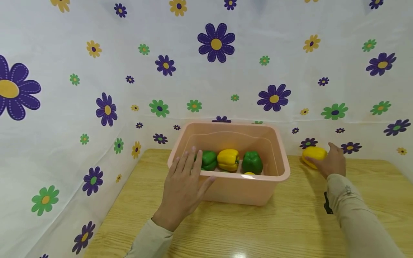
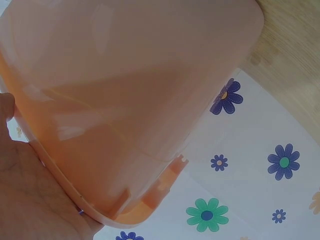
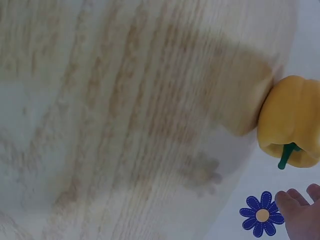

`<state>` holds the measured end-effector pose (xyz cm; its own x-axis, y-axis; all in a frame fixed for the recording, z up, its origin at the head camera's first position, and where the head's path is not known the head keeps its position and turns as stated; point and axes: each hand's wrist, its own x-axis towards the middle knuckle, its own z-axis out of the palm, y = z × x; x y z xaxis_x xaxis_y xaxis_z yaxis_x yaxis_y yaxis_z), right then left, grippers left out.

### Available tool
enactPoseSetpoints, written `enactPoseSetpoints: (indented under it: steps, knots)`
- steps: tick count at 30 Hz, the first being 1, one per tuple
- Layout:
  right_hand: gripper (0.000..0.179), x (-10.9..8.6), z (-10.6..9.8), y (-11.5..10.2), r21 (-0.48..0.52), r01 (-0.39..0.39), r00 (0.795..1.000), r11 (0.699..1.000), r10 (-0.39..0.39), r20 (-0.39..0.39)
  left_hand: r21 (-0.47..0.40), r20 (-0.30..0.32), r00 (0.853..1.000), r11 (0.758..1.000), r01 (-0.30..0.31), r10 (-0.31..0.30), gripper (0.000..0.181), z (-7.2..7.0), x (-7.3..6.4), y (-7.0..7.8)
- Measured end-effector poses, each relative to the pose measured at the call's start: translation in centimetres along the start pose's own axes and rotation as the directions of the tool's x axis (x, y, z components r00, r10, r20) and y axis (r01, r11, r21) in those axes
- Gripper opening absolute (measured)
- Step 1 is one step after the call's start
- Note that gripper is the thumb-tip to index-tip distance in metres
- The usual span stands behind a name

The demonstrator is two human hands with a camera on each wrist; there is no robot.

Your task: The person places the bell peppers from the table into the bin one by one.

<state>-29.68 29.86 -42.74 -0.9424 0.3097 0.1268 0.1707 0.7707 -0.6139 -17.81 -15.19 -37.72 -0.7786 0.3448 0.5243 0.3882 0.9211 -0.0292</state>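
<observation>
A peach plastic bin [image 1: 235, 188] stands on the wooden table with bell peppers inside. My left hand [image 1: 182, 182] rests over its near left rim, fingers straight; the left wrist view shows the palm [image 2: 40, 195] against the rim. Inside lie a green bell pepper [image 1: 209, 160], a yellow bell pepper [image 1: 228, 159] and another green bell pepper [image 1: 252, 163]. Only a sliver of a further yellow piece [image 1: 249, 173] shows above the rim. To the right, my right hand [image 1: 332, 163] is beside a yellow bell pepper [image 1: 313, 154], thumb and fingers spread. That pepper's green stem [image 3: 287, 155] shows in the right wrist view.
A white sheet [image 1: 245, 79] printed with flowers hangs behind the table and along its left side. The wooden tabletop [image 1: 245, 229] extends in front of the bin and to both sides. A black strap piece [image 1: 327, 203] shows at the right wrist.
</observation>
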Motion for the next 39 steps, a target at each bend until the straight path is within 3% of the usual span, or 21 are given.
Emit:
enactPoseSetpoints:
  steps: [7,14,21,28,39]
  knots:
    - [0.101,0.0,0.3,0.2,-0.032,-0.006,0.998,0.999,0.008,0.067,0.004,-0.014,1.0,1.0,-0.007,0.007,0.081,0.0,-0.1,0.0]
    - [0.103,-0.3,0.3,0.1,-0.006,-0.047,0.993,0.999,0.047,0.108,0.002,0.017,1.0,1.0,0.002,-0.002,0.078,-0.1,-0.1,0.0]
    - [0.099,-0.1,1.2,0.6,0.041,-0.062,0.992,0.997,0.058,0.108,0.001,0.019,1.0,1.0,0.005,-0.005,0.079,-0.1,-0.1,0.0]
    - [0.082,0.1,1.6,0.6,0.05,-0.076,0.995,0.996,0.073,0.07,0.005,0.02,1.0,1.0,0.01,-0.01,0.078,-0.2,-0.1,0.0]
    - [0.081,-0.6,1.4,1.0,0.154,-0.171,0.985,0.973,0.164,0.055,0.009,0.03,0.999,1.0,0.015,-0.015,0.078,-0.1,0.0,0.1]
